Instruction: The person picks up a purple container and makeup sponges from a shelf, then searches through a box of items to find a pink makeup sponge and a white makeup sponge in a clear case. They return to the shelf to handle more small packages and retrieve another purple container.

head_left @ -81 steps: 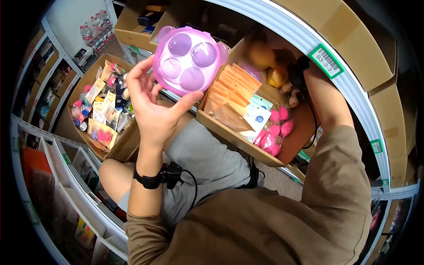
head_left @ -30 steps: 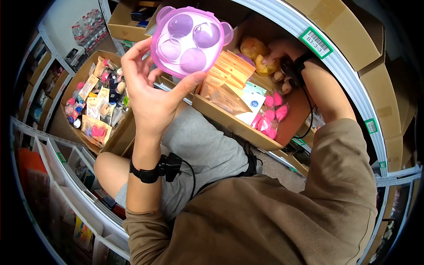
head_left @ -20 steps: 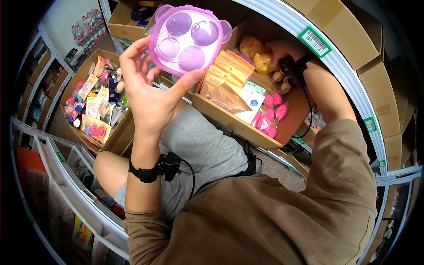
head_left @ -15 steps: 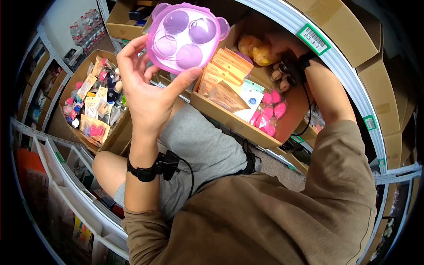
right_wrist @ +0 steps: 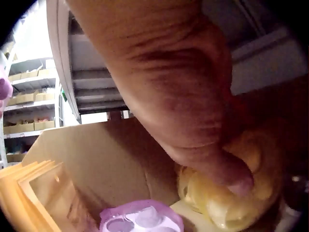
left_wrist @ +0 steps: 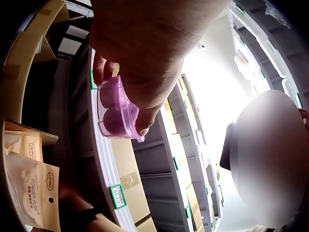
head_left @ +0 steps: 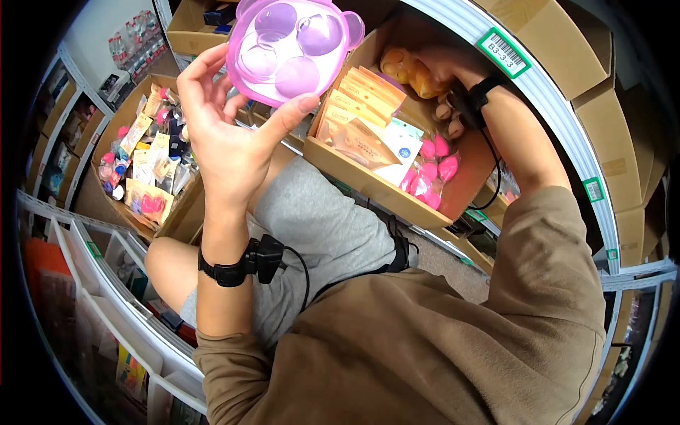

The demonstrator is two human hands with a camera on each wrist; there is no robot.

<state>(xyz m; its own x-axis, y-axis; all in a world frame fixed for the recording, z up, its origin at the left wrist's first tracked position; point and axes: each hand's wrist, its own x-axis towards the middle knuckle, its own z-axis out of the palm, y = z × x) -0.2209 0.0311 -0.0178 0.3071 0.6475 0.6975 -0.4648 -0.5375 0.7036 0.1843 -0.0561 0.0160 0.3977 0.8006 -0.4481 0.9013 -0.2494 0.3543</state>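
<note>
A clear purple case point(head_left: 289, 51) with four-sided shape and rounded wells is held up by its edges in my left hand point(head_left: 228, 138), thumb at the lower right. The left wrist view shows the case point(left_wrist: 113, 112) from the side. My right hand point(head_left: 448, 69) is inside a cardboard box point(head_left: 368, 185), at a clear yellow case point(head_left: 427, 81). In the right wrist view the thumb of that hand point(right_wrist: 176, 96) lies on the yellow case point(right_wrist: 227, 205); the other fingers are hidden. Another purple case point(right_wrist: 141, 218) lies beside it in the box.
Orange packets point(head_left: 368, 95), a white-blue packet point(head_left: 404, 145) and pink sponges point(head_left: 428, 177) share the box. A second box point(head_left: 185, 221) of mixed packets stands at left. A shelf beam with a label point(head_left: 503, 52) curves over my right arm. Plastic bins point(head_left: 117, 322) line the lower left.
My left hand and the purple case have shifted up and left in the head view. My right hand, dim before, now shows more clearly at the yellow case, which has shifted slightly.
</note>
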